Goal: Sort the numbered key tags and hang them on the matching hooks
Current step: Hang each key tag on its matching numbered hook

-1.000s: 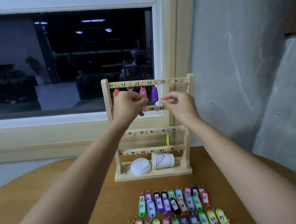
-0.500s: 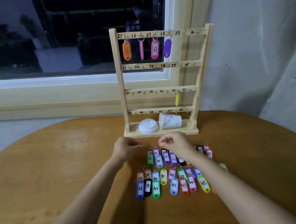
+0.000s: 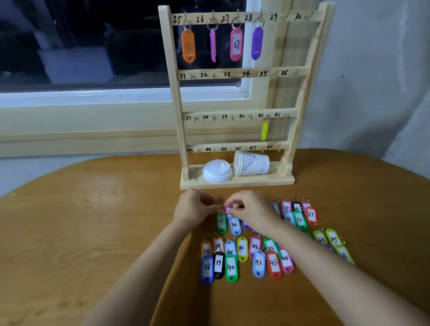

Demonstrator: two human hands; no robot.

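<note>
Reaching across the round wooden table (image 3: 83, 228), the person has both hands at the far end of the key tags (image 3: 257, 261), just in front of the rack (image 3: 175, 87) by the table's far edge. The right hand (image 3: 251, 209) pinches a purple tag (image 3: 228, 209) in curled fingertips. The left hand (image 3: 192, 207) curls in beside its ring; whether it grasps anything I can't tell. The tags are glossy plastic ovals with white paper labels. They lie flat in rows, long axes running from near edge to far, metal rings toward the rack. Five more hang straight down from the pale wooden rails' hooks.
</note>
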